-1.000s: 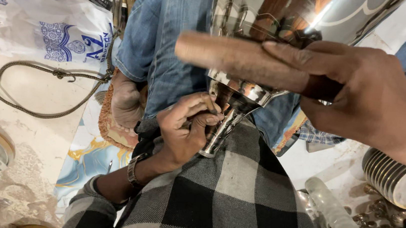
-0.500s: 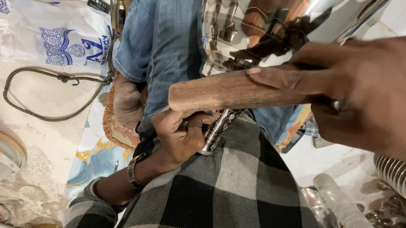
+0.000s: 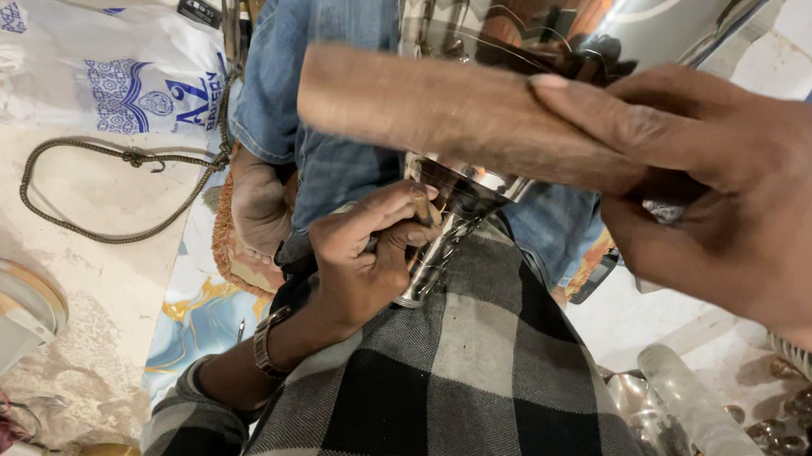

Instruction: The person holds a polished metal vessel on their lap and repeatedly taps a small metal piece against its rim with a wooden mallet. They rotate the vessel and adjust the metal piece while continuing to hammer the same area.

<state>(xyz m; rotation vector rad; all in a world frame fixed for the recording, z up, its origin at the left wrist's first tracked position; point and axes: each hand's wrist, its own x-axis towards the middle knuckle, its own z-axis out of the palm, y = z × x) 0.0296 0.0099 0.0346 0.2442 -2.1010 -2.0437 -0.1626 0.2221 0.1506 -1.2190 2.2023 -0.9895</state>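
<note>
Hands clamped: right (image 3: 740, 203) on wooden block (image 3: 458, 113), left (image 3: 368, 254) on steel vessel (image 3: 453, 213) beneath.

A white plastic bag (image 3: 90, 74) with blue print lies crumpled on the floor, upper left.

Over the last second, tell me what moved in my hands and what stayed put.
The right hand kept its grip on the wooden block. The block dipped toward the left hand half a second ago and has now come back up, lying level above it. The left hand stayed pinched on a small tool against the shiny metal vessel. Nothing was picked up or let go. The rope and plastic bag did not move.
</note>
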